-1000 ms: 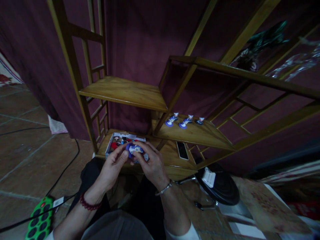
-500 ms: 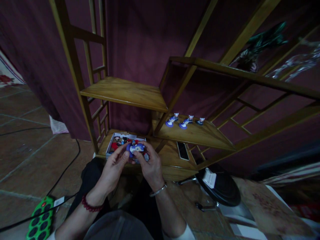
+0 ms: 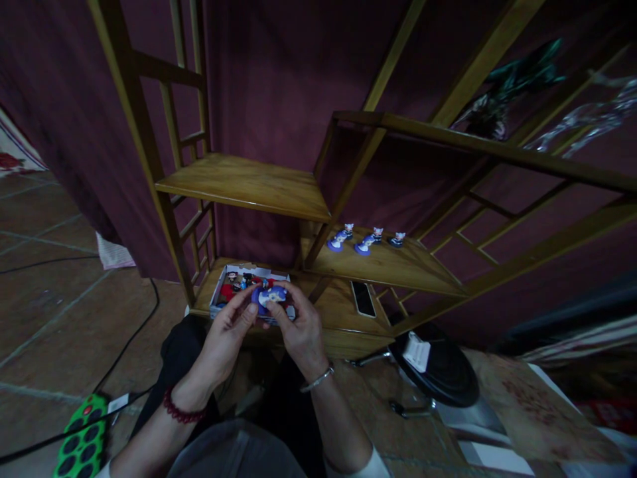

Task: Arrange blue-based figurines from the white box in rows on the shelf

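My left hand (image 3: 229, 323) and right hand (image 3: 300, 326) grip a purple figurine (image 3: 270, 296).
Near the lower shelf's (image 3: 338, 313) left edge, a box (image 3: 273, 273) holds small figures (image 3: 233, 276); wood shows between it and a phone (image 3: 363, 299).

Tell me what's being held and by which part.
A purple-and-white figurine, tipped sideways: the left hand holds its purple base, the right hand its head end.

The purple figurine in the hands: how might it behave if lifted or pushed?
The figurine looks stiff, showing no sag between the left hand and right hand. Small beside them, it is probably light. Its broad purple base might resist tipping.
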`<state>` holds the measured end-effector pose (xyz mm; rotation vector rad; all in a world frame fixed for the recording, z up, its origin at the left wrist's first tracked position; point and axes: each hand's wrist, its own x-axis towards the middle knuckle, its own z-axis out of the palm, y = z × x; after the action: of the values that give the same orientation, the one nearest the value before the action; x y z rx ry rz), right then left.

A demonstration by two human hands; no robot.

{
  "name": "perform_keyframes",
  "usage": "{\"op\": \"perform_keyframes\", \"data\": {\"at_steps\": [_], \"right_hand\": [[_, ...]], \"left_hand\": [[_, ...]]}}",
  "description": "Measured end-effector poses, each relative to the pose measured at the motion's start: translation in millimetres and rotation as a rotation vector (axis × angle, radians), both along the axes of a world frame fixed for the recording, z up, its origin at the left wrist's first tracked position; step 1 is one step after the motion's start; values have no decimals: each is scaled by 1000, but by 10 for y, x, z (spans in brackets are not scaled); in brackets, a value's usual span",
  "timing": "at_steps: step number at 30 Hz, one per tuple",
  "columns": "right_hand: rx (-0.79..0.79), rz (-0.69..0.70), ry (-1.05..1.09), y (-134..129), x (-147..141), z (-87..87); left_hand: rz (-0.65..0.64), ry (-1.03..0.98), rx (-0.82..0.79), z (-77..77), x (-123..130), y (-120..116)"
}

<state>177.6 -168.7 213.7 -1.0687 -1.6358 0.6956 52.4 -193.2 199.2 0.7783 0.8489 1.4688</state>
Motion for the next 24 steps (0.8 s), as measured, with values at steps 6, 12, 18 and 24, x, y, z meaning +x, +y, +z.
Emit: {"op": "perform_keyframes", "data": {"at_steps": [6, 12, 18, 24], "right_hand": [[13, -1, -3, -5, 26, 1], [39, -9, -61, -22, 67, 24], [52, -31, -94, -54, 99, 54], [86, -61, -118, -59, 142, 98]], "left_hand": [[-27, -32, 12, 14, 21, 6], [-50, -87, -14, 14, 47, -4], [-64, -89, -35, 9, 68, 3], [-13, -8, -37, 22, 117, 18]]}}
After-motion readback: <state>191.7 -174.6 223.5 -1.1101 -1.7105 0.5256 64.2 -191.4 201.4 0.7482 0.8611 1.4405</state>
